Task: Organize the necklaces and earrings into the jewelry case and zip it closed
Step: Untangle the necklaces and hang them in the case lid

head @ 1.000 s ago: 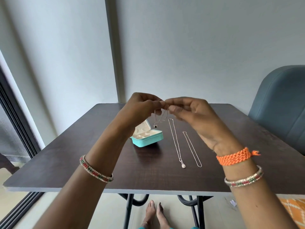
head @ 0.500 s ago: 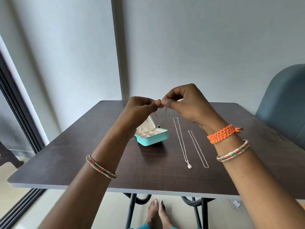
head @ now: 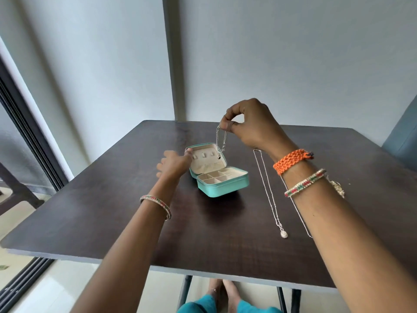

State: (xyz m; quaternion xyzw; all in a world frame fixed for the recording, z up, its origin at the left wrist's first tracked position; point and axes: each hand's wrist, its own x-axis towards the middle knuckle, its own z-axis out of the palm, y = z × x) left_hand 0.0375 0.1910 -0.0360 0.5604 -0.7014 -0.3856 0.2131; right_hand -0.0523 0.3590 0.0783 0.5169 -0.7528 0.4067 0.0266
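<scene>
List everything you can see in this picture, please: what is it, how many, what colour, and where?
jewelry case: one, teal, cream inside, open on table centre
held necklace: one, silver, dangling over the case lid
pendant necklace: one, silver, flat on table right of case
plain chain: one, silver, partly under right forearm
earring: one seen, gold, beside right wrist
table: one, dark brown
chair: one, grey-blue, far right
right hand: pinches held necklace
left hand: touches case lid edge
</scene>
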